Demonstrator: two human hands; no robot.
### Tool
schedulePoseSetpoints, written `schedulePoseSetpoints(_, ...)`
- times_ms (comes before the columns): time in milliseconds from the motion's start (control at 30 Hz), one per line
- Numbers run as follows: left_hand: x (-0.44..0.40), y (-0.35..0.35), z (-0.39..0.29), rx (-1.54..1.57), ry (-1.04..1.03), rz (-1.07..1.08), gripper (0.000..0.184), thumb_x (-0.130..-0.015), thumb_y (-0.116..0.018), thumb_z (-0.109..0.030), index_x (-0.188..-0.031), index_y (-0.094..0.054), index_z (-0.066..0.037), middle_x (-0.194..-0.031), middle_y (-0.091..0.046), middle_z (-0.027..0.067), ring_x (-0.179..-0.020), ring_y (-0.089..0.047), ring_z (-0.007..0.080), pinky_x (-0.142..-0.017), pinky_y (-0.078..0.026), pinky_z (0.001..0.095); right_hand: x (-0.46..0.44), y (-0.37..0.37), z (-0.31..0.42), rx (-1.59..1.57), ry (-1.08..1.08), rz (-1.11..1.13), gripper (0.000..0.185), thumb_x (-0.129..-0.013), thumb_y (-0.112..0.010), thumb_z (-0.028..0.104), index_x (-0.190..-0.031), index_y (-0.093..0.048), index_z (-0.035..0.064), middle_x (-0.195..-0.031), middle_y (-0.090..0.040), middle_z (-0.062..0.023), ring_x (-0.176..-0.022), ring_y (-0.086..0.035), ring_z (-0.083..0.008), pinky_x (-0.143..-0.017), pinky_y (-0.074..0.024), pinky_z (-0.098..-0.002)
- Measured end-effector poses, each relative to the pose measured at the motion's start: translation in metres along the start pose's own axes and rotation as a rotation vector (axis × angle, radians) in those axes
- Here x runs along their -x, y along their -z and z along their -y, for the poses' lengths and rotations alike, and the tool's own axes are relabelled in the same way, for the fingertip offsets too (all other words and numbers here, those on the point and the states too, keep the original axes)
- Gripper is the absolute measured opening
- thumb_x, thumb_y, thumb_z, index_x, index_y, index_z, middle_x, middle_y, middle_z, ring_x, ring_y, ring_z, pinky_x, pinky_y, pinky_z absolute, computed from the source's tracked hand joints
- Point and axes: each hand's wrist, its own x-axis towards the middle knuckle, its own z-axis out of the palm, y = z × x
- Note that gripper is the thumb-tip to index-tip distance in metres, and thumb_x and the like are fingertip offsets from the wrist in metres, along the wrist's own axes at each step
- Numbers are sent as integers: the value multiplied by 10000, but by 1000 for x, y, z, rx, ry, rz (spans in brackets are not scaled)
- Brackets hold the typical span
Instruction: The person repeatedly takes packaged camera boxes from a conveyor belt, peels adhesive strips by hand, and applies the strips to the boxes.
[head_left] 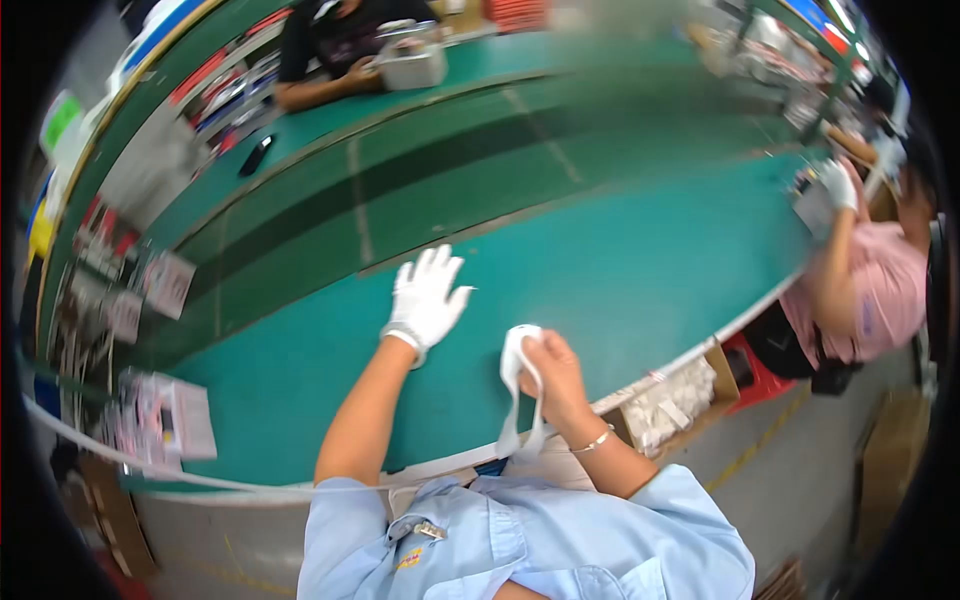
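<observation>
My left hand (429,298), in a white knit glove, lies on the green tabletop (620,255) with its fingers spread. It holds nothing. Nearer my body, my bare right hand (558,370) is closed around a looped white strip (509,375). The strip curls over at the top, and its ends hang down toward the table's front edge. Whether it is tape or cloth I cannot tell. A thin bracelet (594,440) circles my right wrist.
Printed packages (180,415) stand at the left. An open carton (690,405) with white pieces sits by the front edge at right. A person in pink (880,285) works at the right; another person sits across, by a white bin (413,65). A dark phone-like object (257,155) lies opposite.
</observation>
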Motion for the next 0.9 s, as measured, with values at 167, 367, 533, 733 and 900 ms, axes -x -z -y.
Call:
schedulePoseSetpoints(167,-21,-10,17,-1,-30,-54,478,-847,-512,-340,-1251,-449,-94,-1355,-393,124,-1261,-341,269,-1027,-247,466,-2,1,-5,-56,8,39,89,-906,-547,183,-930,-545,97,-715,-548,41,-501,-409,-8,-414,-300,-169)
schedulePoseSetpoints(367,-41,-16,25,-28,41,75,470,-889,-450,-335,-1303,-418,-116,-1401,-355,85,-1289,-323,237,-1046,-216,484,0,3,-3,-44,7,101,144,-915,-536,221,-952,-525,82,-731,-536,23,-511,-396,-6,-417,-276,-170)
schedulePoseSetpoints(533,-52,-18,27,-40,23,111,462,-904,-417,-357,-1313,-413,-142,-1406,-353,70,-1295,-319,235,-1045,-213,497,0,4,-5,-52,46,93,198,-911,-544,254,-976,-503,72,-709,-514,22,-495,-382,-18,-411,-278,-177)
schedulePoseSetpoints(733,-52,-20,31,-26,41,67,467,-904,-409,-376,-1314,-412,-152,-1401,-362,65,-1286,-330,243,-1041,-217,504,1,0,-6,-54,92,58,192,-902,-557,244,-967,-501,72,-687,-506,15,-473,-384,-30,-397,-286,-182)
schedulePoseSetpoints(900,-52,-26,31,-25,36,59,463,-909,-389,-380,-1309,-410,-148,-1402,-355,68,-1285,-321,246,-1031,-230,502,2,-3,-7,-26,166,25,175,-897,-566,234,-929,-499,75,-648,-475,21,-447,-362,-34,-381,-264,-192)
